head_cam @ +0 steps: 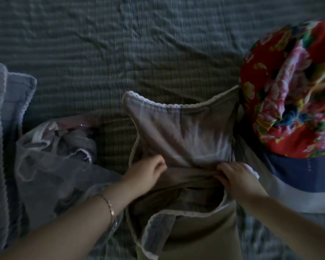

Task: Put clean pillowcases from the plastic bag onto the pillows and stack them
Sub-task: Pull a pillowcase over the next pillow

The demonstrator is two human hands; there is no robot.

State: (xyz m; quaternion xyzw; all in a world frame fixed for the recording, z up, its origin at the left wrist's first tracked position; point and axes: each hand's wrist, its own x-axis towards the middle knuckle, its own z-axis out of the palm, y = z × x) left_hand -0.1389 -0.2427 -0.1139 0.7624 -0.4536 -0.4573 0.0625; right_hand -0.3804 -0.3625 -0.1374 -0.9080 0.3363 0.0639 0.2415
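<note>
Bed cover (139, 44): grey, striped and wrinkled, is spreading across the whole view and carrying everything listed below.
Pillowcase (186, 132): tan, edged with white lace trim (158, 104), is lying along the middle of the bed cover from the near edge toward the centre. A dark opening is showing just on the near side of the hands. Whether a pillow is sitting inside cannot be told.
Floral bundle (293, 87): red cloth with pink, yellow and blue flowers, is resting at the right edge, touching the far right corner of the pillowcase.
Plastic bag (51, 175): clear and crumpled, is lying just left of the pillowcase, holding pale fabric (77, 141).
Stacked pillows (6, 128): grey-blue and pleated, are lying one on another at the left edge.
Blue and white cloth (296, 175): is lying under the floral bundle at the right edge.
Left hand (148, 169): blurred, its fingers are curling onto a bunched fold at the pillowcase's left side.
Right hand (236, 179): its fingers are pinching the same fold at the right side.
Bracelet (109, 203): thin, is circling the left wrist.
</note>
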